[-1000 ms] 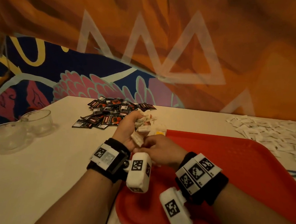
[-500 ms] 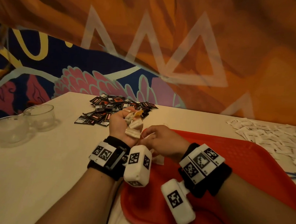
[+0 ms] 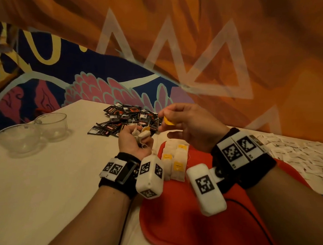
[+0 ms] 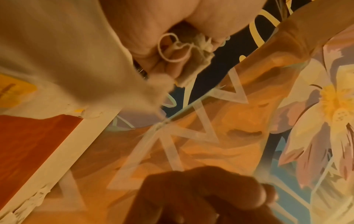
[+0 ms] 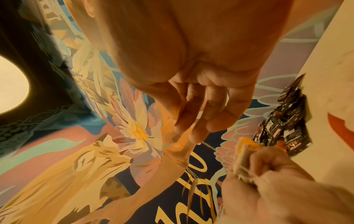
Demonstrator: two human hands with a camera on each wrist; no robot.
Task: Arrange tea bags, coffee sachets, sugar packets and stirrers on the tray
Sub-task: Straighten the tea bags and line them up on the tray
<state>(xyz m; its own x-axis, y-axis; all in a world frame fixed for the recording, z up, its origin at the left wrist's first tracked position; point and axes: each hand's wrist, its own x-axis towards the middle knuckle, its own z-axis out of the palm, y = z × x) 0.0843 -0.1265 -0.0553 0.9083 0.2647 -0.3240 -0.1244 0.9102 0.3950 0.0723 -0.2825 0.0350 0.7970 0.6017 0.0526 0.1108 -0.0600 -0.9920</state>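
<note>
My left hand [image 3: 140, 137] hovers over the table just left of the red tray [image 3: 198, 227] and grips a bunch of white tea bags [image 3: 144, 134], their strings [image 4: 172, 48] looped against the palm. My right hand [image 3: 163, 119] is raised above the tray's far left corner and pinches the yellow tag [image 3: 168, 121] of one tea bag between thumb and forefinger. Several tea bags with yellow tags [image 3: 175, 160] lie side by side on the tray's left end. In the right wrist view the left hand's bunch [image 5: 245, 159] sits below my fingers [image 5: 193, 121].
A pile of black coffee sachets [image 3: 131, 119] lies on the white table [image 3: 41, 181] beyond the hands. White sugar packets [image 3: 295, 152] are spread at the right, past the tray. Two clear glass bowls [image 3: 31, 134] stand at the left. A painted wall rises behind the table.
My right hand has lifted from beside the left hand, up and away, now pinching a yellow tag. The tea bags on the tray have come into sight. The left hand still holds its bunch.
</note>
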